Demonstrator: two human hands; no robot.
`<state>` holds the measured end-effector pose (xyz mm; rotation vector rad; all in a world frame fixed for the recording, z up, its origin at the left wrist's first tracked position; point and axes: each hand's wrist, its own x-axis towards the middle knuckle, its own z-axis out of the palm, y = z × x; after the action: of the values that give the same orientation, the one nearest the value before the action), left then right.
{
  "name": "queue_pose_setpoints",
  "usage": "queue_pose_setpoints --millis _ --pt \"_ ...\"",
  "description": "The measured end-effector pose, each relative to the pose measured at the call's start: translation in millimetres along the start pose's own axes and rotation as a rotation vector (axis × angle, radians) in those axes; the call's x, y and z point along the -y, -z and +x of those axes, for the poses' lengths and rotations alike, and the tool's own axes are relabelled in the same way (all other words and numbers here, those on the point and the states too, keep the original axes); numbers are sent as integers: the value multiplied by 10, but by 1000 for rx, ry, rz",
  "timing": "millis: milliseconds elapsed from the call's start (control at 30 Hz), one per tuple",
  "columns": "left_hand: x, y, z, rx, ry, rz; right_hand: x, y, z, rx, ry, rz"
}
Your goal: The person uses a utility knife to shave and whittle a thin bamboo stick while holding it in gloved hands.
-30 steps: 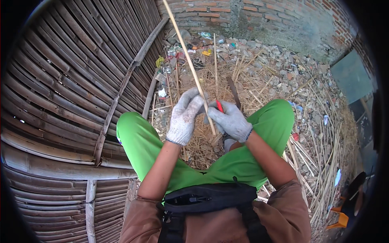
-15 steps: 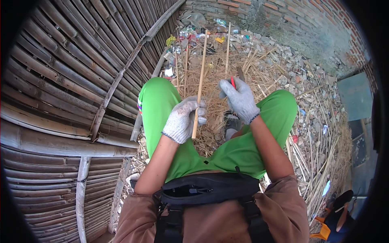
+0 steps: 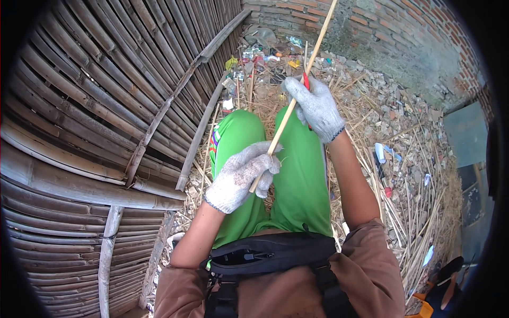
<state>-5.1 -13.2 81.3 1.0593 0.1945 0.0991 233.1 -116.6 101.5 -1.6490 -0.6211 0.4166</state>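
No readable text or signs.

You're in what looks like rough yard: bamboo-slat wall point(image 3: 79, 108) at your left, weathered brick wall point(image 3: 379, 50) ahead, stony ground point(image 3: 405, 103) around you (litter point(image 3: 293, 64) and pale strips point(image 3: 422, 233) strewn over it)

The left hand point(image 3: 241, 177), in a pale glove, was wrapped around the lower end of a thin stick point(image 3: 284, 122); the stick slanted up to the right, passing the gloved right hand point(image 3: 316, 108), which held a red tool point(image 3: 306, 81). The green trousers point(image 3: 299, 175) lay beneath; a black bag point(image 3: 265, 256) sat at the waist; a bamboo wall point(image 3: 90, 95) stood at left, a brick wall point(image 3: 395, 50) ahead; pale sticks point(image 3: 419, 225) littered the ground at right.
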Motion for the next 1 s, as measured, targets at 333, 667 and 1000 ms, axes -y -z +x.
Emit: queue_pose_setpoints --millis 333,667,1000 --pt "596 99 33 -159 200 -43 -1038 246 -533 169 -78 -614" --pt "578 110 86 -301 270 63 -1193 279 -757 166 222 -775" --pt "639 190 119 -306 286 -85 -1028 210 -776 0 380 -789"
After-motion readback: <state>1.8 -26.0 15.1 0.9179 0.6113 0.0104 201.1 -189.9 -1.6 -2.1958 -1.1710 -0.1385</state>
